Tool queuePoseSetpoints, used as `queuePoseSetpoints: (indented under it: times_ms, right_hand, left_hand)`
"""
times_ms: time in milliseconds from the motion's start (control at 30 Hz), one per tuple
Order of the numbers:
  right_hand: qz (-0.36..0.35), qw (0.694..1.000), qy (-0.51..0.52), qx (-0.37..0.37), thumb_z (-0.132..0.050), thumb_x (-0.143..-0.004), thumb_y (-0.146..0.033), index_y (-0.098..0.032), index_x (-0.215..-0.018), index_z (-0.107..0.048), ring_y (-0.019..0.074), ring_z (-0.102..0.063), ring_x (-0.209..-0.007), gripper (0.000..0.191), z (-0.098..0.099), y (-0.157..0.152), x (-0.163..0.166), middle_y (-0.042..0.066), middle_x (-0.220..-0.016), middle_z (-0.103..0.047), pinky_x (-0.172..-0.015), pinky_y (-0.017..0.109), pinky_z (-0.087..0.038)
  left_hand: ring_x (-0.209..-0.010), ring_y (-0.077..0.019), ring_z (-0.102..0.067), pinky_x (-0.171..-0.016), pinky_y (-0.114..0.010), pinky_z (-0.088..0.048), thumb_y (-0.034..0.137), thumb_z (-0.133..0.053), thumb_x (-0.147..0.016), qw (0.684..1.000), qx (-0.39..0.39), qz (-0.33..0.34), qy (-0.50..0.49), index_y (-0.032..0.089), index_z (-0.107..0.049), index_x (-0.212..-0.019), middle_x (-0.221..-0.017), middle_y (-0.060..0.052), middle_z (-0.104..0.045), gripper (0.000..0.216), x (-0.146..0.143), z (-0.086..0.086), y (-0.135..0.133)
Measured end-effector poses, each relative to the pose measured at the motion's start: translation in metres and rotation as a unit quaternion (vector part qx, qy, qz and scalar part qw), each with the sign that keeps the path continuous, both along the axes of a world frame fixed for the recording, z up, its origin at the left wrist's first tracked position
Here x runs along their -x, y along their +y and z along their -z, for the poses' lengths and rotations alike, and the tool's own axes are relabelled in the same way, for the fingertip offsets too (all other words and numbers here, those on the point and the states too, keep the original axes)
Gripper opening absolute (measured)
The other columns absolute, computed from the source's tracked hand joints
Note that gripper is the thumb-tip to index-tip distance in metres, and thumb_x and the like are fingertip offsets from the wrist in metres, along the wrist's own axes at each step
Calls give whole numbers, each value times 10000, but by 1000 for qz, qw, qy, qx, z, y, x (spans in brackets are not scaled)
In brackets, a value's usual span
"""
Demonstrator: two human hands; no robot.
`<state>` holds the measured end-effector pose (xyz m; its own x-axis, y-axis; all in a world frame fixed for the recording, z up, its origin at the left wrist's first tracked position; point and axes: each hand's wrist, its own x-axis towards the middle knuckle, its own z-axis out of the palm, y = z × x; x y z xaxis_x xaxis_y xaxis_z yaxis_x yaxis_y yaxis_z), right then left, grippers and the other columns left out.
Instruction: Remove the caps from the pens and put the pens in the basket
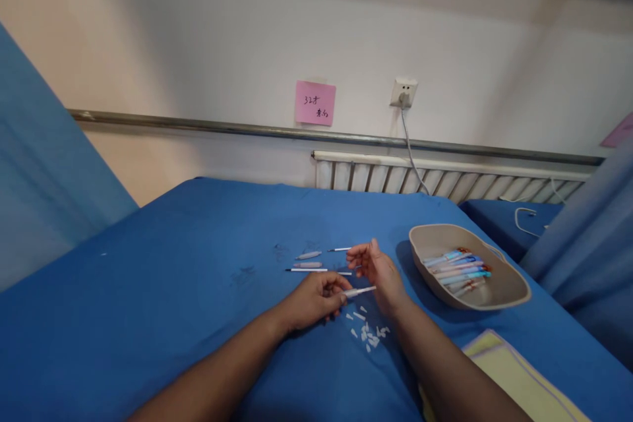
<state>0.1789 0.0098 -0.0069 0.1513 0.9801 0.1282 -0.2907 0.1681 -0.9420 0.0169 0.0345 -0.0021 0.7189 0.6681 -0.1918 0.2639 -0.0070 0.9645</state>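
Observation:
My left hand (319, 297) pinches a pale pen barrel (350, 293), from which a thin white piece sticks out to the right. My right hand (378, 277) is just beyond that tip, its fingers apart and loosely bent; whether it touches the tip I cannot tell. Behind the hands lie two pale pen barrels (308, 255) and long white pen refills (306, 270) with dark tips. Another refill (339, 249) is partly hidden by my right fingertips. Several small white cone-shaped pieces (368, 336) are scattered on the blue sheet between my forearms.
A beige basket (509, 287) at the right holds several pens (457, 270). Nearer, a folded yellow cloth (514, 376) lies partly behind my right forearm. The blue-covered surface (148, 303) reaches a wall with a radiator (376, 175) and a plugged socket (404, 92). Blue curtains (44, 165) hang at both sides.

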Motion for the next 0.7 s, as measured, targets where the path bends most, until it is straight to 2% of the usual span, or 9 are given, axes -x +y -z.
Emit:
queuePoseSetpoints:
  times_ms: [200, 367, 533, 600, 700]
  right_hand:
    - [-7, 1000, 16, 22, -371, -792, -687, -161, -815, -644, 161, -588, -686, 592, -2, 1, 1, 75, -787, -652, -560, 238, -419]
    - [-32, 999, 0, 31, -354, -779, -713, -158, -820, -647, 165, -597, -693, 629, -3, -4, 12, 79, -787, -655, -569, 242, -428]
    - [-49, 998, 17, 29, -337, -788, -710, -158, -796, -642, 152, -588, -668, 631, -7, -5, 15, 72, -774, -653, -576, 244, -430]
    - [-27, 999, 35, 24, -328, -795, -704, -161, -789, -635, 153, -589, -669, 624, -8, -2, 8, 71, -778, -649, -586, 250, -439]
    - [59, 996, 62, 22, -357, -798, -682, -162, -784, -618, 154, -585, -635, 581, -6, 5, -9, 70, -744, -634, -568, 255, -449]
  left_hand:
    - [-465, -61, -516, -400, -151, -364, 335, -615, -743, 997, 58, 52, 11, 165, -601, -979, -728, 8, -608, 291, -3, 1, -11]
    - [-427, -53, -503, -413, -156, -390, 412, -579, -789, 994, 73, 83, -11, 160, -585, -956, -668, 20, -602, 303, -5, 8, -12]
    - [-393, -56, -488, -386, -154, -376, 431, -561, -801, 994, 79, 74, -16, 150, -578, -937, -606, 28, -591, 312, -5, 11, -11]
    - [-384, -57, -482, -382, -158, -376, 432, -568, -792, 995, 82, 58, -25, 147, -579, -909, -585, 32, -586, 308, -4, 11, -8]
    - [-379, -65, -483, -383, -166, -376, 423, -592, -767, 995, 88, 10, -46, 144, -576, -872, -551, 40, -571, 299, -3, 9, -1]
